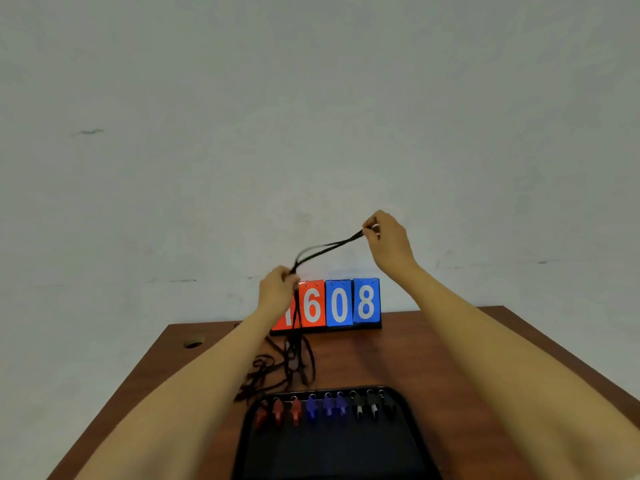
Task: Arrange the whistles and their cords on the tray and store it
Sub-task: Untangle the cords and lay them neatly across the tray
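A black tray (332, 455) lies at the table's near edge. Along its far rim runs a row of whistles: three red (278, 412), three blue (327, 407) and three black (372, 405). A black cord (329, 245) is stretched in the air between my hands, above the table. My right hand (386, 233) pinches its upper end. My left hand (278, 289) grips its lower part, lower and to the left, and more cord hangs down from that hand. A tangle of black cords (277, 368) lies on the table behind the tray's left corner.
A flip scoreboard (337, 304) with red and blue cards reading 1 6 0 8 stands at the back of the brown wooden table (450, 358), against a pale wall. A cable hole (192, 342) sits at the table's far left.
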A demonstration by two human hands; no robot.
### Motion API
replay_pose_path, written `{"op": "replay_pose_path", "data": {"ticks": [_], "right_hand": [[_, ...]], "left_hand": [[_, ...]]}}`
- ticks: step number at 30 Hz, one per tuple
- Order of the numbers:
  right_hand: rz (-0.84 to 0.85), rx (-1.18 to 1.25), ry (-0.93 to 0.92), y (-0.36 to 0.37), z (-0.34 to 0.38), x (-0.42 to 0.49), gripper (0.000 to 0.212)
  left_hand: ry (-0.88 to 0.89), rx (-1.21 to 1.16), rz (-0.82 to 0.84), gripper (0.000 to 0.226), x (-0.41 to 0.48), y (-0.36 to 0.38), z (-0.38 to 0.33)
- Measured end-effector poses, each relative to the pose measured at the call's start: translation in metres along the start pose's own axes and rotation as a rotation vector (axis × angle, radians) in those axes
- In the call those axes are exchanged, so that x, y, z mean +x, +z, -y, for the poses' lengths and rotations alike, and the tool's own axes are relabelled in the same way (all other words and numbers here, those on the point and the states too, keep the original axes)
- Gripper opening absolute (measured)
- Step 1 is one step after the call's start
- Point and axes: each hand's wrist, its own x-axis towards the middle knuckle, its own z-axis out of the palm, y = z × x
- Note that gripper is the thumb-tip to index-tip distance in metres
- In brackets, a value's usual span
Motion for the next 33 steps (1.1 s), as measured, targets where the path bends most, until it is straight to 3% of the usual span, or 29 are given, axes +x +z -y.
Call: {"op": "replay_pose_path", "data": {"ticks": [4, 11, 13, 17, 20, 23, 28, 33], "right_hand": [[0.167, 0.003, 0.076, 0.002, -0.013, -0.026, 0.008], [0.245, 0.261, 0.262, 0.023, -0.014, -0.053, 0.016], [0.278, 0.233, 0.252, 0.028, -0.013, -0.053, 0.021], [0.401, 0.02, 0.116, 0.047, -0.014, -0.047, 0.051], [0.42, -0.138, 0.064, 0.063, -0.018, -0.038, 0.04], [0.414, -0.188, 0.038, 0.067, -0.023, -0.032, 0.024], [0.338, -0.107, 0.031, 0.061, -0.029, -0.022, 0.029], [0.187, 0.028, 0.115, 0.051, -0.039, -0.008, 0.03]], "left_hand": [[0.14, -0.199, -0.129, 0.02, -0.003, -0.006, -0.039], [0.251, 0.259, -0.029, 0.018, -0.006, -0.001, -0.025], [0.297, 0.368, 0.011, 0.018, -0.007, 0.001, -0.019], [0.399, 0.471, 0.093, 0.022, -0.005, 0.008, -0.01], [0.458, 0.464, 0.118, 0.022, -0.004, 0.012, -0.01], [0.455, 0.433, 0.14, 0.022, -0.004, 0.014, -0.006], [0.363, 0.479, 0.196, 0.021, -0.005, 0.02, 0.016], [0.16, 0.582, 0.286, 0.023, 0.003, 0.017, 0.061]]}}
